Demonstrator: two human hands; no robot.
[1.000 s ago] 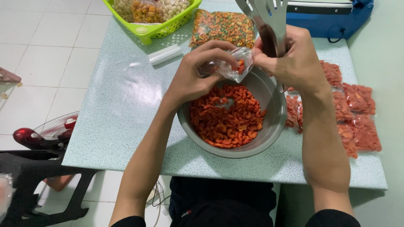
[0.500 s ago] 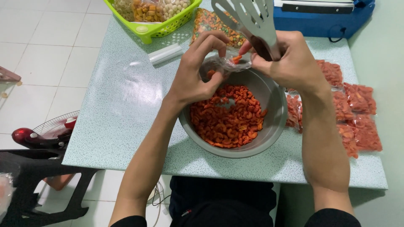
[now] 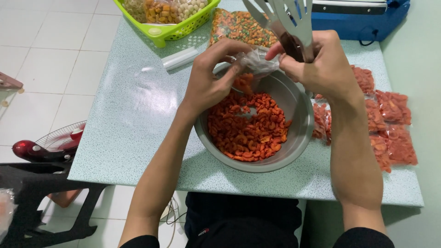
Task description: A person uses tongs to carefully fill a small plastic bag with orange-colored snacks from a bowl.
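A steel bowl (image 3: 294, 138) of orange-red curled snacks (image 3: 248, 126) sits on the speckled table in front of me. Over its far rim my left hand (image 3: 209, 80) pinches a small clear plastic bag (image 3: 250, 69) with some of the snacks inside. My right hand (image 3: 317, 62) grips the dark handle of a slotted metal spatula (image 3: 282, 16) that points up and away, and its fingertips also touch the bag's mouth.
Several filled snack packets (image 3: 388, 126) lie right of the bowl. A big bag of mixed orange and green snacks (image 3: 243, 25), a green basket (image 3: 163, 32), a roll of bags (image 3: 180, 59) and a blue machine (image 3: 363, 20) stand at the back. A fan (image 3: 50, 144) is on the floor at left.
The bag has been turned and lowered toward the bowl's far rim, with more snacks showing in it. The spatula swung left, then back to the right. The bowl has not moved.
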